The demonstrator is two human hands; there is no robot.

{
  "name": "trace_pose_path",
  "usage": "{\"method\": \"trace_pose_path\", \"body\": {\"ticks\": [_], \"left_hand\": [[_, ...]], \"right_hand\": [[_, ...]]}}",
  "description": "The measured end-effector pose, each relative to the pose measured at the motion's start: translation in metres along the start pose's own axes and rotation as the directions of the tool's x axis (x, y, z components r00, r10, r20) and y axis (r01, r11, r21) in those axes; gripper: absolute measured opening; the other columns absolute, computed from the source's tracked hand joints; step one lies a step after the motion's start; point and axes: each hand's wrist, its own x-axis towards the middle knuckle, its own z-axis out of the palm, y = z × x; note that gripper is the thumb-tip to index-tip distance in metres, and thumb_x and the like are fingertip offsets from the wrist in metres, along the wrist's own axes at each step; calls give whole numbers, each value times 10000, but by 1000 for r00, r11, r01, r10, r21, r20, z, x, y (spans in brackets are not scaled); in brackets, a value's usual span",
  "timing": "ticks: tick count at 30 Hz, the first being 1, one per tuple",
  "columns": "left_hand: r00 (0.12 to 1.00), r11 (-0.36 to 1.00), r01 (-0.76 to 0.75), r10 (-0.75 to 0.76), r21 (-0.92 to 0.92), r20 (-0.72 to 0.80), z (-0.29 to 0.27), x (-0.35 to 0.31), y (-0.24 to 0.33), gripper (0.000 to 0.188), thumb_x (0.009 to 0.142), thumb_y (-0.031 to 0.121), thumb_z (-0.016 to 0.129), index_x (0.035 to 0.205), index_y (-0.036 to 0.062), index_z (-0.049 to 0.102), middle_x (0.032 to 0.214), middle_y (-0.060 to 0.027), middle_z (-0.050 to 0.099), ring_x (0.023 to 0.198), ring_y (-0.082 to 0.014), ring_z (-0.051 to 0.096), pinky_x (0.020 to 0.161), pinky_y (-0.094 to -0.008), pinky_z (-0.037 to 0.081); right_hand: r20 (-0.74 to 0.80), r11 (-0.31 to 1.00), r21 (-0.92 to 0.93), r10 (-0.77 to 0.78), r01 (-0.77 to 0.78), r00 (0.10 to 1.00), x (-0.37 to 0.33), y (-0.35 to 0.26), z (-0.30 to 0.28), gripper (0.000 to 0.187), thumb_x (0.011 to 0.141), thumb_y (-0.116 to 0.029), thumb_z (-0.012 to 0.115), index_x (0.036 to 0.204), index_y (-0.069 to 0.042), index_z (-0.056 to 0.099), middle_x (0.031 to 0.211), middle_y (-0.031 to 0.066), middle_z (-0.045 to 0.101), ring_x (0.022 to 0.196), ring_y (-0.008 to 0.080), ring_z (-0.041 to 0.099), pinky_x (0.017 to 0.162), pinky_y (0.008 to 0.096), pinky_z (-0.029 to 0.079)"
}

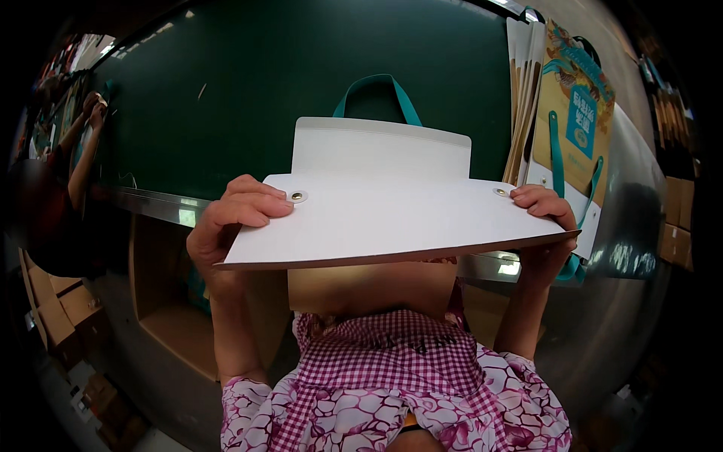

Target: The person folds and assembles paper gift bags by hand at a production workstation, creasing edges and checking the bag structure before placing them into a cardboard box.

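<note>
Between my two hands is a flat cardboard gift bag (384, 215), its white side toward me and a narrower white flap (380, 154) reaching over the table. A teal ribbon handle (403, 98) loops up beyond that flap. My left hand (230, 215) grips the left edge, fingertips beside a round metal eyelet (297, 196). At the right edge my right hand (546, 215) is closed around the board, near a second eyelet (500, 191). Below the white panel a tan part (369, 290) of the board shows. My thumbs are mostly hidden.
A dark green worktable (248, 90) with a metal edge lies ahead. Several similar bags (527, 90) stand at its right, one with a yellow and blue printed front (576, 143). An open carton (177, 324) stands below left. Another person's hands (94, 113) are at the far left.
</note>
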Motion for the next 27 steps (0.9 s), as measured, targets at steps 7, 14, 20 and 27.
{"method": "trace_pose_path", "body": {"ticks": [7, 14, 20, 27], "left_hand": [[1000, 999, -14, 14, 31, 9, -5, -1, 1, 266, 874, 226, 749, 980, 1, 653, 967, -159, 727, 915, -257, 684, 833, -391, 522], [912, 940, 325, -340, -101, -231, -8, 15, -34, 133, 973, 165, 676, 957, 35, 701, 927, -3, 705, 856, -60, 614, 822, -250, 495], [934, 942, 297, -320, -154, -156, -8, 55, -52, 93, 967, 122, 677, 1008, 39, 680, 908, 21, 690, 846, -45, 587, 820, -222, 468], [949, 969, 236, -246, -71, -200, 5, 72, -36, 416, 943, 27, 674, 1302, 1, 466, 993, -107, 721, 949, -116, 657, 888, -253, 504]], "right_hand": [[100, 991, 107, -90, 79, 991, -2, 1, -16, 771, 868, -765, 505, 889, -6, 642, 902, 186, 699, 904, 326, 667, 829, 444, 530], [-5, 919, 386, 83, -75, 997, 19, 29, -1, 414, 1052, -343, 513, 1264, 4, 593, 1229, 139, 644, 1031, 206, 647, 727, 366, 552], [10, 898, 346, 285, -271, 958, 54, 34, -2, 258, 1031, -233, 580, 1156, -19, 652, 981, 34, 692, 803, 71, 636, 582, 244, 526], [-113, 942, 169, 310, -289, 944, 71, 13, 12, 182, 1016, -203, 607, 1074, -34, 642, 834, 2, 669, 576, 20, 511, 447, 183, 400]]}}
